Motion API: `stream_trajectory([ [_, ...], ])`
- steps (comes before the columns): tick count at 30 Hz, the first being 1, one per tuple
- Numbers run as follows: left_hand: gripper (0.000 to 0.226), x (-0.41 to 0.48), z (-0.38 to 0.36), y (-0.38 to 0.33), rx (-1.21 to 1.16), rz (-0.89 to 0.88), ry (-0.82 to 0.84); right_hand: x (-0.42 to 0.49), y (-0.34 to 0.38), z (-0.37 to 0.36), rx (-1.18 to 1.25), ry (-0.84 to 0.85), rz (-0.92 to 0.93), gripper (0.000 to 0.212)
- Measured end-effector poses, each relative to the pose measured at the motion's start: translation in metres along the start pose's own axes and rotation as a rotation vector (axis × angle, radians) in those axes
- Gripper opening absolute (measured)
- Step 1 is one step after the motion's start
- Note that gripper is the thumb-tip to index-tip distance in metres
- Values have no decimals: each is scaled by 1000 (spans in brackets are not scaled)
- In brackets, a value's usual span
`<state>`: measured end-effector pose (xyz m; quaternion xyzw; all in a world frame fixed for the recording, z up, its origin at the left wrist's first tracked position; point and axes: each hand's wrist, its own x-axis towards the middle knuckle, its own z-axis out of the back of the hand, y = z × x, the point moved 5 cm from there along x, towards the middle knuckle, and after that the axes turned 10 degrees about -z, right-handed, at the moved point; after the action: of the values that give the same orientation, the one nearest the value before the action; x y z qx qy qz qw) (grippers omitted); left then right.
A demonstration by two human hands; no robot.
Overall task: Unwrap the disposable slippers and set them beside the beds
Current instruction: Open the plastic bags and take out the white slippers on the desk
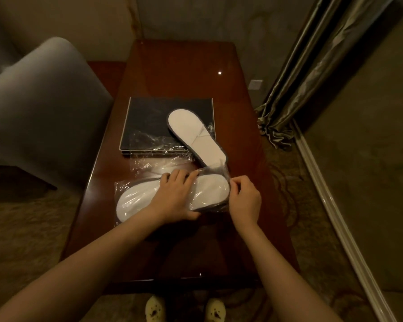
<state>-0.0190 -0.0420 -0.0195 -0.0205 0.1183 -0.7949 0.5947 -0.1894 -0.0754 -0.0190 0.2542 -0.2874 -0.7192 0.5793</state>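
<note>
Under left grip (175, 196): wrapped slipper (135, 201) | right grip (244, 198) pinches wrapper end (222, 171)

A: What is sitting on the glossy brown counter (172, 73)?
B: Dark flat folders (147, 122) are lying stacked mid-counter.
A: And around it?
B: A grey armchair (44, 101) is standing left, curtains (312, 66) are hanging right.

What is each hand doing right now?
Left hand: grips the wrapped slippers, thumb underneath.
Right hand: pinches the wrapper at its end.
</note>
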Motion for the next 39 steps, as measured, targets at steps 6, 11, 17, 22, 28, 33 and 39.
stream_trajectory([
  [6,112,-9,32,8,-9,-2,-82,24,-10,30,377,58,-171,7],
  [11,112,-16,44,10,25,18,-103,18,-6,34,470,251,-199,11],
  [17,108,-26,60,9,-64,43,-140,10,-5,38,496,291,-194,11],
  [22,108,-33,64,6,25,21,-116,3,0,35,121,186,-49,22],
  [28,109,-40,67,1,64,-23,-84,-3,59,47,6,256,267,25],
  [33,110,-42,72,-7,87,-75,-107,-3,73,36,231,529,147,21],
  [39,117,-52,70,12,123,-41,-59,10,46,41,437,618,-39,24],
])
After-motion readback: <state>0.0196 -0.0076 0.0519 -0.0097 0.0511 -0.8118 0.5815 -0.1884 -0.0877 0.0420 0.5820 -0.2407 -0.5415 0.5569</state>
